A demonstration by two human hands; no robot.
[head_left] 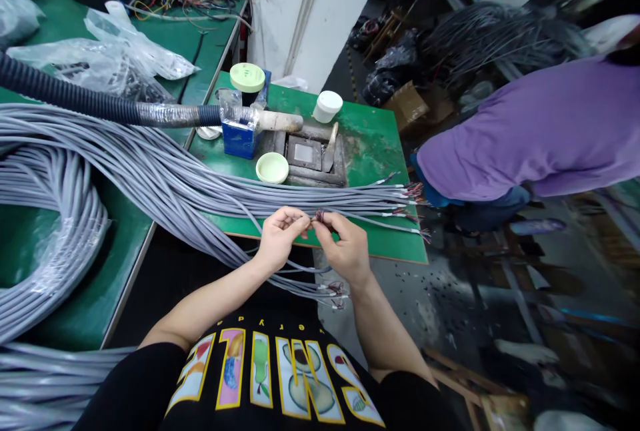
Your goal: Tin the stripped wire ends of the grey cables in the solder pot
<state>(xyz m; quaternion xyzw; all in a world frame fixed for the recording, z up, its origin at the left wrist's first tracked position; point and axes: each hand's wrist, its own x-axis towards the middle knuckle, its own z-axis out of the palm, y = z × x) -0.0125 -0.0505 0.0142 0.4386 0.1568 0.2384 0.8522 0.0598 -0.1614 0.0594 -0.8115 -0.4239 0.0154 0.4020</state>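
Observation:
My left hand (pixel 281 236) is closed in a pinch at the end of a grey cable, above the front edge of the green table. Right beside it, my right hand (pixel 345 244) pinches the thin dark red wires (pixel 320 216) that come out of that cable end. The fingertips of both hands nearly meet. Behind them a thick bundle of grey cables (pixel 300 199) runs across the table, its stripped ends (pixel 413 192) fanning out at the right. More grey cables hang below my hands, with loose wire ends (pixel 335 291) near my shirt.
A solder pot (pixel 305 153) with a brush-like tool (pixel 331 148) sits behind the cables. A ribbed hose (pixel 165 115) ends above it on a blue box (pixel 238 138). Nearby are a white tub (pixel 328 106) and a pale green dish (pixel 273 168). A person in purple (pixel 540 131) is at right.

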